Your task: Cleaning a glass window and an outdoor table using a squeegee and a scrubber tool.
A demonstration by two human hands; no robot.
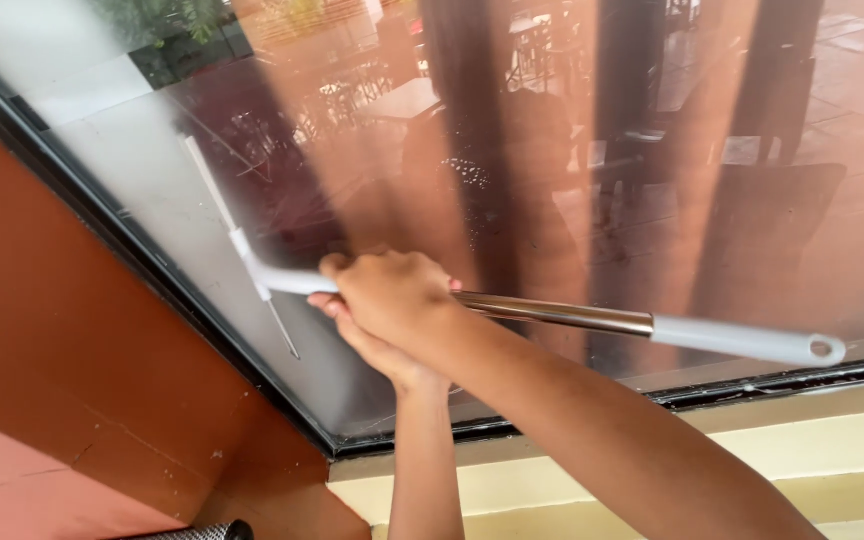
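Observation:
A squeegee [552,313] with a metal shaft and a white end grip lies across the view. Its thin white blade [242,245] is pressed against the window glass [652,150] at the left. My right hand [392,295] is closed over the shaft near the white neck, with the arm coming in from the lower right. My left hand [377,350] sits just under it, wrapped around the same part of the handle, its forearm rising from the bottom edge. The fingers of both hands are partly hidden behind each other.
The glass reflects chairs, tables and dark posts. A black window frame [152,270] runs along its left and lower edges. A terracotta wall [52,330] is at the left, a cream sill [832,440] lies below, and a dark ribbed object [202,532] shows at the bottom edge.

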